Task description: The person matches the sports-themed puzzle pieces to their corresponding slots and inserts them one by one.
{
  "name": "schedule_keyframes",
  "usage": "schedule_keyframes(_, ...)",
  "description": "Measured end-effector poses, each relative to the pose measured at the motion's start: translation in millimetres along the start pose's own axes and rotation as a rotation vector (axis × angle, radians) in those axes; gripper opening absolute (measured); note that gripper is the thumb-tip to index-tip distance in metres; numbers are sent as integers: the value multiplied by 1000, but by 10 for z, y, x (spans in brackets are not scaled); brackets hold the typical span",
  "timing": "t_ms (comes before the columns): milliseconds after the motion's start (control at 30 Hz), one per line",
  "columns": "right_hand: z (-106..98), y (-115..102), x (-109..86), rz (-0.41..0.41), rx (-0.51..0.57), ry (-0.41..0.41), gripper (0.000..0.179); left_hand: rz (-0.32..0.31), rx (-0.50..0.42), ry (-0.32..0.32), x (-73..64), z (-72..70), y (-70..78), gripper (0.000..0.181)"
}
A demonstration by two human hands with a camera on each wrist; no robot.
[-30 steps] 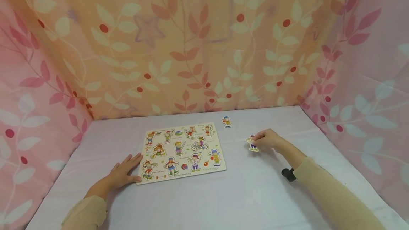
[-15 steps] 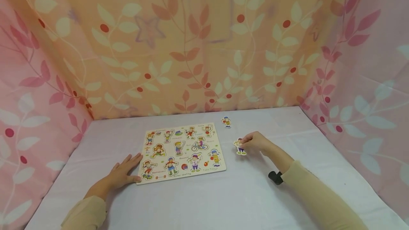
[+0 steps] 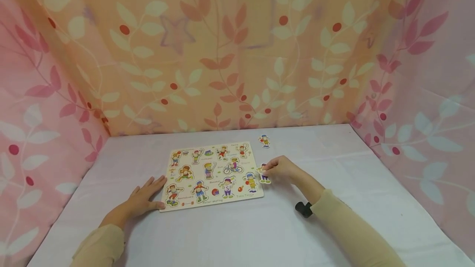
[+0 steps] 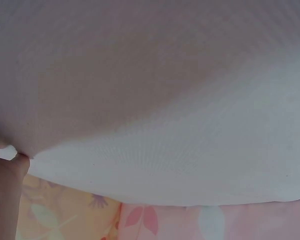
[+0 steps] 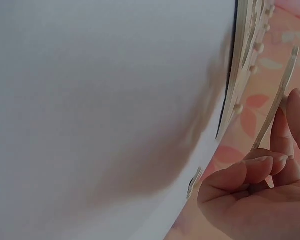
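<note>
My left hand (image 3: 142,199) (image 4: 5,187) rests beside the puzzle board (image 3: 239,179), fingers and thumb touching its left edge. The board is pale and carries several printed sports figures with knobs. With thumb and fingers, my right hand (image 3: 285,170) (image 5: 257,192) pinches a child-figure puzzle piece (image 3: 264,177) with purple trousers. That piece stands at the board's right edge in the head view; whether they touch I cannot tell. In the right wrist view, the held piece (image 5: 276,105) shows edge-on, apart from the board (image 5: 234,75).
A loose blue-capped figure piece (image 3: 264,141) lies on the white tablecloth (image 3: 208,238) beyond the board's far right corner. Leaf-patterned cloth (image 3: 259,65) walls the table at the back and both sides. A black device (image 3: 303,209) sits at my right wrist.
My right hand has carried the pinched piece leftward and slightly nearer, from the open cloth to the board's right edge. The left hand and the board keep their places.
</note>
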State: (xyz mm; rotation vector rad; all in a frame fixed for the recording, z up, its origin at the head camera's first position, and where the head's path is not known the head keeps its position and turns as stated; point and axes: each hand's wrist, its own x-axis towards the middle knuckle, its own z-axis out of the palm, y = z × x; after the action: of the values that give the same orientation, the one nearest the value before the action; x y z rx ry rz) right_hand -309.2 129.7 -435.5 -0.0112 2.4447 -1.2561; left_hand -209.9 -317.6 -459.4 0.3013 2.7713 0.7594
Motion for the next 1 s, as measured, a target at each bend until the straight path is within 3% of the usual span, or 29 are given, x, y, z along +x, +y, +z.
schedule_keyframes(400, 286, -132, 42, -44, 73, -32, 8, 2, 5, 7, 16, -7, 2, 98)
schedule_keyframes(733, 577, -293, 48, -28, 97, -47, 8, 23, 5, 16, 8, -8, -5, 96)
schedule_keyframes(1000, 785, -357, 39, -89, 113, -65, 7, 18, 14, 13, -4, -14, 16, 96)
